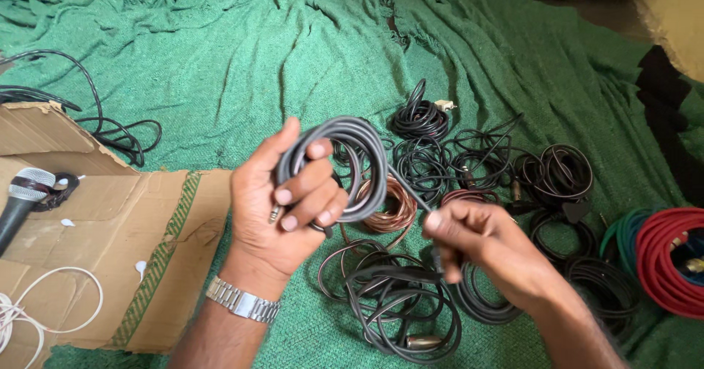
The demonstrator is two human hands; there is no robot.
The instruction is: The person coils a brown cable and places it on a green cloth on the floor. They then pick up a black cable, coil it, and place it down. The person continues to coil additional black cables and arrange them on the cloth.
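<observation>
My left hand [282, 200] grips a coil of dark grey cable [359, 156], fingers wrapped through the loops, with a metal plug tip showing by the fingers. A silver watch is on that wrist. My right hand [477, 241] pinches the loose end of the same cable, which runs taut from the coil down to its fingers. Both hands hover over a green blanket [293, 61]. Below them lies a heap of black coiled cables [389, 296]. A copper-coloured coil [396, 208] sits just behind the held coil.
Several black cable coils [477, 156] lie to the right, then a green coil [623, 233] and a red coil [671, 259]. Flattened cardboard [110, 244] at left carries a microphone [22, 200] and a white cord [37, 310]. More black cable [110, 131] trails at upper left.
</observation>
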